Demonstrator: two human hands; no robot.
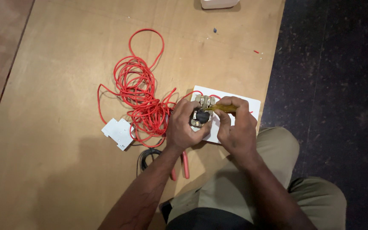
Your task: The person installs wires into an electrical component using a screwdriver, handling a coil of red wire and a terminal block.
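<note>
My left hand (183,127) grips a small black and brass electrical fitting (202,111) above a white rectangular board (247,107). My right hand (234,124) holds a yellow-handled screwdriver (223,108) whose tip points left into the fitting's brass terminals. A tangled coil of red wire (139,96) lies just left of my hands, and one strand runs up to the fitting.
A white circuit-breaker-like block (118,133) lies on the plywood sheet (64,64) left of the wire. Red-handled pliers (184,164) and a black cable (146,155) lie under my left forearm. A white container (219,3) stands at the far edge. Dark floor (333,64) is on the right.
</note>
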